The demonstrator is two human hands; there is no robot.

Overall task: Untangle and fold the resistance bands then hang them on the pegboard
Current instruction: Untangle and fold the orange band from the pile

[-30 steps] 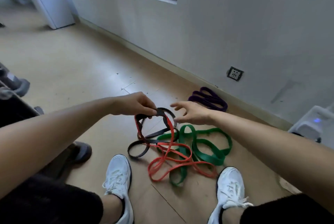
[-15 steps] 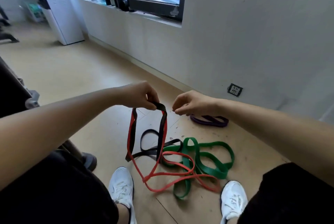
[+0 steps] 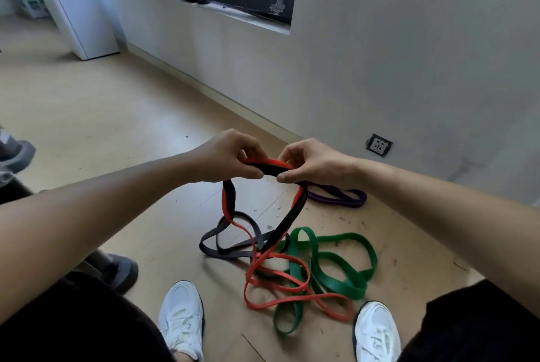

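My left hand [image 3: 226, 159] and my right hand [image 3: 309, 161] each pinch the top of a raised loop where the red band [image 3: 292, 282] and the black band [image 3: 287, 221] lie together. Both bands hang down to the floor, still twisted round each other. The red band also crosses the green band [image 3: 344, 274], which lies in loose coils between my shoes. A purple band [image 3: 339, 196] lies folded on the floor near the wall, partly behind my right hand. No pegboard is in view.
My white shoes [image 3: 182, 317] [image 3: 377, 332] flank the pile on the wooden floor [image 3: 117, 116]. A wall with a socket [image 3: 379, 144] runs behind, under a window sill [image 3: 210, 7] with bottles. A white cabinet [image 3: 79, 2] stands far left. Another person's dark shoe [image 3: 119, 271] is at left.
My right hand has closed in and taken hold of the lifted loop beside my left hand. The red and black bands now hang as a wider loop between both hands.
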